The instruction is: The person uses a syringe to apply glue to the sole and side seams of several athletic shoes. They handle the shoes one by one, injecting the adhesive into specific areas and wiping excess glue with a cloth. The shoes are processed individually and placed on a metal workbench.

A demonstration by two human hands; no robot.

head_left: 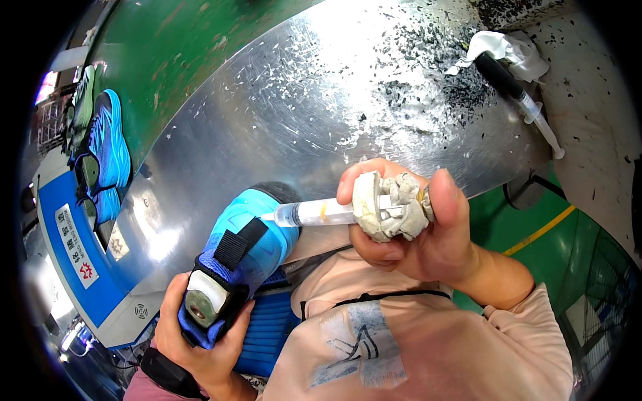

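Note:
A bright blue sports shoe (224, 217) with black strap pieces near its middle sits in my left hand (177, 337), whose fingers close round its heel end. Inside the shoe's opening, a white and greenish insert shows. My right hand (445, 234) grips a clear plastic syringe (311, 214), its rear wrapped in a lumpy off-white padding (382, 207). The syringe points left, its nozzle at the shoe's blue upper; whether it touches, I cannot tell. Part of the plunger is hidden by the padding and my fingers.
A shiny metal table (267, 127) carries black and white scraps at its far side. Toward the far right lie a black-bodied syringe (500, 75) and a crumpled white cloth (513, 50). Other blue shoes (112, 144) stand at the left, beside a blue and grey machine (75, 247).

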